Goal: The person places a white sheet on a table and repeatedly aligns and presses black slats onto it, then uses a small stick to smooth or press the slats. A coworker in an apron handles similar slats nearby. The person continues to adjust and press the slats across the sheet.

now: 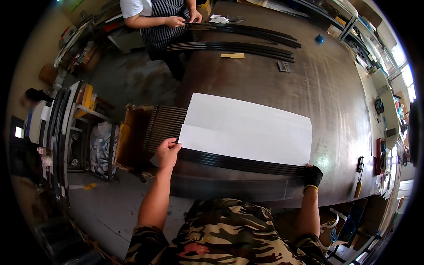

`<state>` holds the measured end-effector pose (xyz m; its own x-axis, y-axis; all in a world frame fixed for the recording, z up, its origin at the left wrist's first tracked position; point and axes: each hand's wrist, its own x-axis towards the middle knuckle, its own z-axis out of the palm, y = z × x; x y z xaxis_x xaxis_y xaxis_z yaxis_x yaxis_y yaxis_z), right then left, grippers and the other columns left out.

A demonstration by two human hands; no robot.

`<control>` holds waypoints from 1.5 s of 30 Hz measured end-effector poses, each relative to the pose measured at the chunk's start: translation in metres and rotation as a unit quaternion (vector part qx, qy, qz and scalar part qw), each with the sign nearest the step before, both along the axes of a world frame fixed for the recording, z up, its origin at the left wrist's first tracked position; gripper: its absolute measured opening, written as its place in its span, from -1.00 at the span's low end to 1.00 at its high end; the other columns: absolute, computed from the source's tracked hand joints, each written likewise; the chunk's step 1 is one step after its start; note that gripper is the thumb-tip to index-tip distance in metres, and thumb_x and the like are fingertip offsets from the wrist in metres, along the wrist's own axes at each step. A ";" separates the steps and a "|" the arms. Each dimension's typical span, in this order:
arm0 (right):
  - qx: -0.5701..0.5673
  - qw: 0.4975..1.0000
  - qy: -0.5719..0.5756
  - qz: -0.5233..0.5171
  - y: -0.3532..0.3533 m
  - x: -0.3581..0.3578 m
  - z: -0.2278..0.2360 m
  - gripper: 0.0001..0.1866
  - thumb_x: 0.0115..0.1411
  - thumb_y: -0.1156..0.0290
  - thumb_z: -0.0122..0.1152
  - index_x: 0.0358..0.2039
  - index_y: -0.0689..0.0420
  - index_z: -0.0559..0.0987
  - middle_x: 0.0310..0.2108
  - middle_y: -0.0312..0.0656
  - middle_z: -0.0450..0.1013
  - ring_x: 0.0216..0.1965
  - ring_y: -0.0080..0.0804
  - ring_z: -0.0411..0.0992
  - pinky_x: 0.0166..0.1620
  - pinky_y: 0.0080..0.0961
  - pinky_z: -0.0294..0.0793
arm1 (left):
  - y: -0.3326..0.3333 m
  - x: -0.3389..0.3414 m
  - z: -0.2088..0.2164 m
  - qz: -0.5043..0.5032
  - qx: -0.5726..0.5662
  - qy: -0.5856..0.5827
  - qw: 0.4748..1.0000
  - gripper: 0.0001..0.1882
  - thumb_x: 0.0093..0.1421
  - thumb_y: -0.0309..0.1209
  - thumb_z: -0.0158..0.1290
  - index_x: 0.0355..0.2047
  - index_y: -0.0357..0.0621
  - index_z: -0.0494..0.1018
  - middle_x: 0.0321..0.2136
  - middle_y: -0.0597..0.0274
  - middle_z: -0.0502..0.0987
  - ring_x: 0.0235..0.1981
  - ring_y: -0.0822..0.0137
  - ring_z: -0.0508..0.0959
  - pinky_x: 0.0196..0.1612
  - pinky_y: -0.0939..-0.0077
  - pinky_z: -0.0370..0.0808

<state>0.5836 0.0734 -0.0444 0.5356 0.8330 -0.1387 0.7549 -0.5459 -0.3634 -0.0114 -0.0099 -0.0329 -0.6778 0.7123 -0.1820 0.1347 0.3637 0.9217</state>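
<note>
White sheets (247,130) lie overlapped on the brown worktable, covering most of a bundle of long dark strips. My bare left hand (167,153) is closed at the sheets' lower left corner, its fingertips pinching the edge beside the strip ends. Along the near edge of the paper runs a row of black strips (243,163). At their right end my right hand (312,176), in a black glove with a yellow cuff, closes around the strip ends. Its fingertips touch the lower right corner of the paper, and the glove hides the exact grip.
An open cardboard box (132,137) stands left of the table, with dark ribbed strips (165,126) beside it. Across the table a person in a striped apron (170,22) handles more black strips (234,46). A yellow-handled tool (358,187) lies at the right edge.
</note>
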 end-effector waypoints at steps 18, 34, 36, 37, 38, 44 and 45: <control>0.013 0.999 -0.029 0.042 -0.003 0.013 -0.011 -0.58 0.17 0.03 0.28 -0.34 0.19 0.72 -0.35 0.00 0.63 -0.25 -0.10 0.61 -0.12 -0.26 0.54 | 0.009 -0.002 -0.008 -0.021 -0.077 0.129 0.988 -0.73 -0.01 -0.44 0.34 -0.25 -0.15 0.63 -0.49 0.27 0.67 -0.48 0.38 0.64 -0.31 0.45 0.56; 0.153 0.985 0.017 0.072 -0.042 -0.006 0.027 -0.47 -0.13 0.40 0.52 -0.11 0.19 0.53 -0.12 -0.05 0.44 -0.10 -0.07 0.45 -0.04 -0.23 0.46 | -0.033 -0.049 0.028 -0.054 -0.048 0.337 0.939 -0.62 -0.17 -0.36 0.45 -0.33 -0.12 0.56 -0.34 0.19 0.53 -0.16 0.12 0.49 -0.09 0.22 0.46; 0.117 0.965 0.129 0.197 -0.064 -0.004 0.033 -0.42 -0.21 0.41 0.53 -0.10 0.16 0.54 -0.12 -0.05 0.45 -0.08 -0.02 0.44 0.00 -0.24 0.45 | -0.070 -0.039 0.051 -0.261 -0.042 0.265 0.927 -0.58 -0.20 -0.37 0.45 -0.31 -0.13 0.56 -0.31 0.19 0.49 -0.12 0.12 0.47 -0.08 0.22 0.43; 0.120 0.940 0.093 0.305 -0.075 -0.014 0.038 -0.37 -0.26 0.41 0.53 -0.07 0.14 0.55 -0.11 -0.05 0.45 -0.08 0.00 0.43 0.00 -0.21 0.44 | -0.082 -0.025 0.067 -0.336 -0.033 0.320 0.885 -0.56 -0.22 -0.37 0.45 -0.29 -0.13 0.57 -0.28 0.19 0.48 -0.12 0.11 0.47 -0.08 0.21 0.43; 0.117 0.905 0.053 0.406 -0.085 -0.028 0.045 -0.31 -0.32 0.41 0.54 -0.05 0.12 0.55 -0.10 -0.06 0.45 -0.07 0.02 0.43 0.00 -0.19 0.44 | -0.088 -0.012 0.076 -0.410 -0.021 0.367 0.834 -0.54 -0.25 -0.37 0.46 -0.28 -0.13 0.57 -0.26 0.19 0.47 -0.11 0.10 0.47 -0.07 0.21 0.42; 0.077 0.896 0.026 0.437 -0.101 -0.061 0.073 -0.18 -0.31 0.29 0.58 0.08 0.07 0.53 -0.07 -0.07 0.44 -0.02 0.02 0.38 0.01 -0.13 0.41 | -0.097 -0.034 0.033 -0.487 -0.064 0.306 0.815 -0.56 -0.22 -0.43 0.42 -0.26 -0.11 0.58 -0.40 0.24 0.48 -0.22 0.10 0.47 -0.10 0.19 0.42; 0.057 0.896 0.026 0.439 -0.099 -0.058 0.074 -0.19 -0.30 0.27 0.58 0.08 0.06 0.53 -0.07 -0.07 0.44 -0.02 0.02 0.38 0.01 -0.13 0.41 | -0.090 -0.030 0.035 -0.489 -0.057 0.293 0.820 -0.59 -0.20 -0.43 0.41 -0.27 -0.13 0.57 -0.50 0.27 0.48 -0.28 0.13 0.49 -0.10 0.22 0.42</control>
<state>0.5253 -0.0259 0.0297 -0.3372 0.9409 -0.0314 0.8560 0.2925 -0.4262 -0.0414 -0.1000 0.0018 0.2122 0.9681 -0.1329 0.8206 -0.1027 0.5622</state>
